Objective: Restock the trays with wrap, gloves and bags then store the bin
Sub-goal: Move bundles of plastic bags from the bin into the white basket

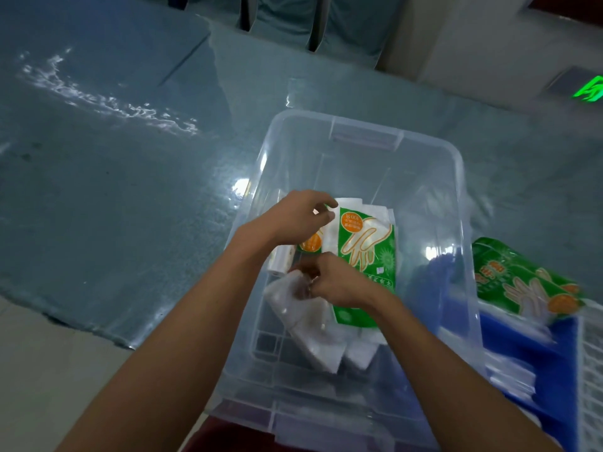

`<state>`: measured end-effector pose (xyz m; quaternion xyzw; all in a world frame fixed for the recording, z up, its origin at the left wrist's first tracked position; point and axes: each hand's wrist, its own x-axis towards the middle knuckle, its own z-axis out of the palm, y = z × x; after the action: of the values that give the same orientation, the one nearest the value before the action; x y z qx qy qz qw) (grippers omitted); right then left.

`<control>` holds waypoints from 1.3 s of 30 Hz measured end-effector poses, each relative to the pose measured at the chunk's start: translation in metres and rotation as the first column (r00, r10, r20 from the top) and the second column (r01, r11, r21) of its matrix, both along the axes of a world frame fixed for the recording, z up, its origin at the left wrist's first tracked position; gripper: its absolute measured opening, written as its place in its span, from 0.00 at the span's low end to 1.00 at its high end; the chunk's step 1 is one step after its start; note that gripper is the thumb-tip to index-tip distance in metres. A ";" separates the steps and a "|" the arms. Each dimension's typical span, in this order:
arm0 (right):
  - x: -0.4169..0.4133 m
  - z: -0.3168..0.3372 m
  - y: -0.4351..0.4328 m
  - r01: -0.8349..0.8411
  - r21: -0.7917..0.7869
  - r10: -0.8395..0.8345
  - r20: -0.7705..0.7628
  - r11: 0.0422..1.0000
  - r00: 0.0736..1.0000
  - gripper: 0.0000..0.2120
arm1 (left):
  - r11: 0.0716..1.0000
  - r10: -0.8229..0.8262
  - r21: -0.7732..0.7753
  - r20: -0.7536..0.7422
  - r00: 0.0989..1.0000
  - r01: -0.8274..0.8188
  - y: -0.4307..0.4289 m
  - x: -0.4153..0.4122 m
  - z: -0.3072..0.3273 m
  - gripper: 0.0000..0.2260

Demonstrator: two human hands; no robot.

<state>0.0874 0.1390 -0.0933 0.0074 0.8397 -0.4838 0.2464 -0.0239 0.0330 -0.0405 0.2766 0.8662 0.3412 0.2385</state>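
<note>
A clear plastic bin (434, 177) stands on the table in front of me, and both my hands are inside it. My left hand (301, 216) grips the top corner of a green glove pack (367, 246) that lies in the bin. Partly hidden under that hand is a second green pack (311, 244). My right hand (337, 283) pinches the edge of a pack of clear bags (313, 334) at the bin's near left. Against the left wall of the bin sits a white roll of wrap (280, 259).
To the right of the bin is a blue tray (561, 353) holding another green glove pack (528, 282) and clear packs (509, 373). A white slotted tray (592, 370) is at the far right edge. A shiny clear sheet (114, 177) covers the table.
</note>
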 end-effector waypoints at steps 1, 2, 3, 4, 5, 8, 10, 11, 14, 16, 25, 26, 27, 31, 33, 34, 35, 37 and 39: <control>-0.001 0.006 0.007 0.034 -0.052 -0.035 -0.030 0.998 0.999 0.11 | 0.999 0.024 0.042 0.004 1.000 -0.024 0.000 -0.001 0.001 0.13; -0.001 0.013 0.014 0.075 -0.112 -0.082 -0.060 0.991 0.995 0.08 | 0.996 0.042 0.082 0.003 0.999 -0.042 0.000 -0.001 0.003 0.13; -0.001 0.018 0.020 0.125 -0.177 -0.142 -0.087 0.976 0.986 0.07 | 0.991 0.058 0.119 0.002 0.998 -0.058 0.001 -0.002 0.004 0.13; 0.000 0.023 0.026 0.179 -0.250 -0.212 -0.108 0.951 0.971 0.07 | 0.985 0.073 0.154 0.004 0.997 -0.073 0.001 -0.003 0.005 0.12; 0.000 0.027 0.030 0.240 -0.332 -0.290 -0.112 0.912 0.950 0.08 | 0.978 0.091 0.186 0.010 0.996 -0.091 0.001 -0.004 0.006 0.12; 0.000 0.035 0.042 0.394 -0.516 -0.493 -0.063 0.760 0.868 0.14 | 0.931 0.170 0.310 0.097 0.981 -0.192 0.002 -0.005 0.010 0.12; 0.000 0.038 0.048 0.479 -0.575 -0.600 -0.027 0.663 0.799 0.13 | 0.883 0.199 0.383 0.215 0.956 -0.270 0.003 -0.004 0.013 0.14; -0.001 0.039 0.051 0.531 -0.593 -0.658 0.002 0.606 0.753 0.12 | 0.871 0.205 0.394 0.248 0.947 -0.292 0.003 -0.004 0.014 0.14; -0.005 0.044 0.059 0.675 -0.603 -0.789 0.117 0.426 0.603 0.12 | 0.897 0.186 0.357 0.230 0.955 -0.261 0.004 0.000 0.012 0.14; -0.007 0.046 0.062 0.726 -0.621 -0.831 0.207 0.296 0.516 0.11 | 0.941 0.135 0.286 0.176 0.975 -0.182 0.005 0.005 0.011 0.15; -0.015 0.040 0.062 0.817 -0.568 -0.845 0.387 0.098 0.370 0.22 | 0.995 -0.070 0.063 -0.021 0.997 0.071 0.013 0.021 -0.001 0.21; -0.015 0.039 0.062 0.822 -0.561 -0.849 0.386 0.094 0.361 0.22 | 0.996 -0.076 0.043 -0.048 0.996 0.078 0.014 0.021 -0.002 0.18; -0.016 0.039 0.062 0.824 -0.559 -0.852 0.385 0.091 0.355 0.22 | 0.996 -0.077 0.036 -0.065 0.995 0.080 0.015 0.022 -0.003 0.16; -0.017 0.037 0.066 0.830 -0.557 -0.858 0.411 0.031 0.308 0.20 | 0.996 -0.079 0.044 -0.024 0.997 0.080 0.017 0.024 -0.005 0.20; -0.019 0.038 0.067 0.837 -0.547 -0.864 0.417 0.008 0.282 0.20 | 0.995 -0.090 0.030 -0.005 0.996 0.090 0.017 0.025 -0.004 0.27; -0.019 0.037 0.067 0.839 -0.544 -0.867 0.419 -0.002 0.270 0.20 | 0.996 -0.090 0.020 -0.001 0.996 0.090 0.017 0.025 -0.004 0.28; -0.020 0.036 0.067 0.841 -0.541 -0.872 0.414 -0.007 0.259 0.20 | 0.996 -0.089 0.016 0.001 0.996 0.089 0.017 0.024 -0.004 0.28; -0.020 0.035 0.068 0.851 -0.525 -0.885 0.403 -0.016 0.232 0.20 | 0.996 -0.088 0.012 -0.001 0.996 0.088 0.016 0.022 -0.003 0.26; -0.020 0.034 0.071 0.856 -0.517 -0.891 0.398 -0.021 0.218 0.20 | 0.996 -0.082 0.035 0.013 0.997 0.081 0.014 0.018 -0.003 0.22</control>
<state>0.0674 0.2098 -0.0591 0.4320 0.4210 -0.7836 -0.1490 -0.0059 0.0470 -0.0435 0.3133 0.8464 0.3480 0.2536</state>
